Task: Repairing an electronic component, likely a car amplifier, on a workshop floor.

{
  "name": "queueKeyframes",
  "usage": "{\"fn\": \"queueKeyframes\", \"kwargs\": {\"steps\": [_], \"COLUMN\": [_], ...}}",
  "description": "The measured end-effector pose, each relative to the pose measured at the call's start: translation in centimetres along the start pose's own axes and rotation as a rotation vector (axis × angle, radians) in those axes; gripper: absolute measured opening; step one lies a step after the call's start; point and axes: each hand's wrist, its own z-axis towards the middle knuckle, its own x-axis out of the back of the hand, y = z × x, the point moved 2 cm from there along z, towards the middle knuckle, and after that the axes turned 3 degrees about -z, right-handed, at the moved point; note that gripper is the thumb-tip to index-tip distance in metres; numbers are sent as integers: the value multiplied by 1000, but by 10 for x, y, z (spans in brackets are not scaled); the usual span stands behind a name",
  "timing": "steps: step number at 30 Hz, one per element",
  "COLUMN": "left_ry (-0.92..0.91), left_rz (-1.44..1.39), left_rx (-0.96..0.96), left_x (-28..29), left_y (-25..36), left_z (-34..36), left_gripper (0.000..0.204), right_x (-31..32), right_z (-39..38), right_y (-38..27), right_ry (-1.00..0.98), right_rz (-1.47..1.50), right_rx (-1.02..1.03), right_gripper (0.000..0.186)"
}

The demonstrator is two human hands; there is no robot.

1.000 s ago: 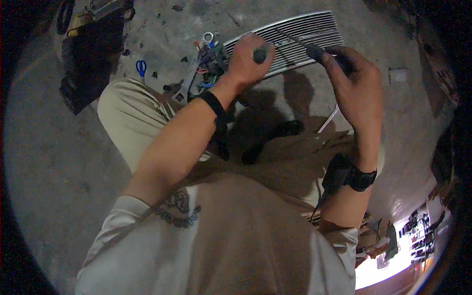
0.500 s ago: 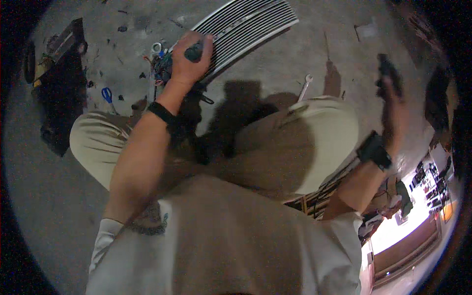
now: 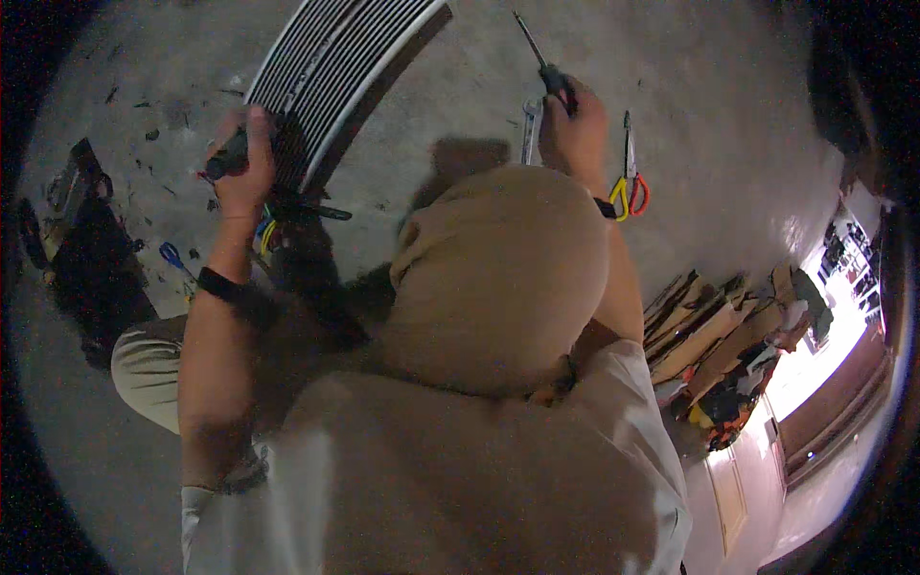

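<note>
In my right hand (image 3: 575,136) is a screwdriver (image 3: 556,81), its dark handle gripped and its long thin shaft pointing up and away. My left hand (image 3: 241,172) is closed around a dark, rounded object (image 3: 230,155) whose kind I cannot make out. That hand lies at the near left end of a curved, silvery slatted grille (image 3: 331,81), which reaches up past the top of the view. Coloured wires (image 3: 266,235) and a dark piece show just below this end. Beside my right hand a wrench (image 3: 529,132) rests on the floor, partly hidden by my raised knee.
Scissors with yellow and red handles (image 3: 629,192) lie right of my right wrist. Blue-handled scissors (image 3: 172,255) are at the left, near a dark heap (image 3: 96,259). Flattened cardboard (image 3: 719,335) is piled at the right. Small dark bits dot the concrete floor.
The view has swung, bringing the grille and my left hand further left. My right hand has come in from the far right to beside the wrench, and its screwdriver now shows clearly.
</note>
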Motion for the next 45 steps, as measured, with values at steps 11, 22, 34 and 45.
{"fn": "queueKeyframes", "kwargs": {"steps": [11, 22, 34, 45], "left_ry": [-69, 8, 111, 90], "left_rz": [290, 83, -141, -169], "left_rx": [-236, -247, -177, -230], "left_x": [12, 9, -10, -10], "left_y": [-18, 33, 8, 15], "left_z": [13, 3, -2, 2], "left_gripper": [37, 22, 17, 24], "right_x": [-11, -30, -42, -66], "right_z": [-13, -5, 19, -96], "right_y": [-23, -70, -81, -90], "right_ry": [203, 144, -52, -299], "right_rz": [-321, -22, -102, 94], "right_rx": [337, 458, 540, 783], "right_gripper": [46, 42, 41, 35]}}
